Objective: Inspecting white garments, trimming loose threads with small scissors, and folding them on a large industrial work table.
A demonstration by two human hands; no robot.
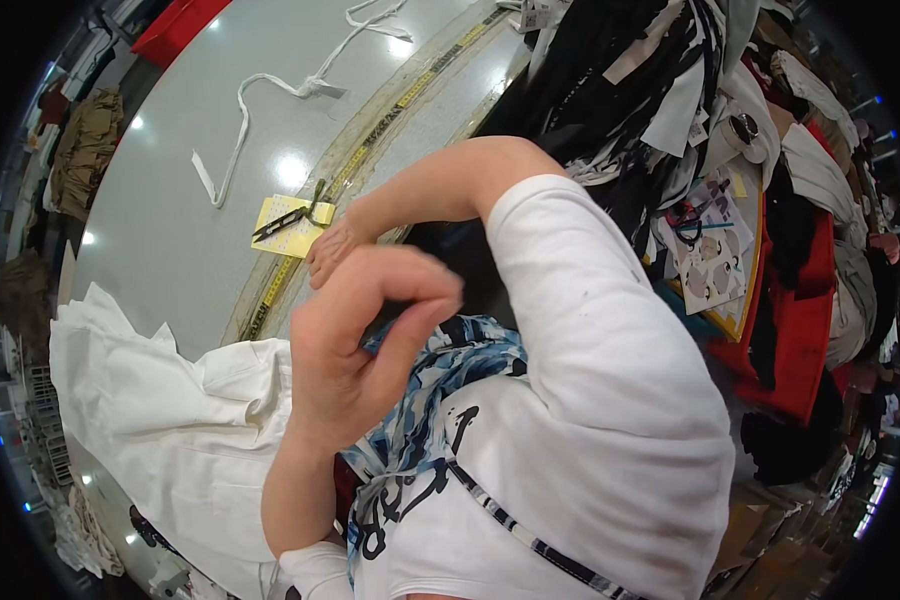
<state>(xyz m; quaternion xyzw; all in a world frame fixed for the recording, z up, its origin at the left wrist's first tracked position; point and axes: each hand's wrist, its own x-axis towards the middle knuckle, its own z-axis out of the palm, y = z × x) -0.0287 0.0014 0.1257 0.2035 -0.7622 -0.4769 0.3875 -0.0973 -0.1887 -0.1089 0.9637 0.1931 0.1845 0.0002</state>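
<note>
My left hand (360,345) is raised close to the camera, its fingers curled and thumb tip against the index finger. The fingertips are blurred, and no held thing shows between them. Partly hidden behind it, my right hand (336,247) rests low at the table, its fingers beside a yellow pad of stickers (274,206). Black thread snips (281,223) lie on that pad. A white garment with a pocket (172,420) spreads over the table to the left of my left forearm. Blue, white and black patterned fabric (457,352) covers my front below the hands.
A measuring tape (345,169) is fixed along the grey table (172,217). White cord (244,112) lies across the tabletop. Black and white garments (630,82) heap at upper right. Red-handled scissors (686,221) sit on printed papers (709,262) near a red bin (802,360).
</note>
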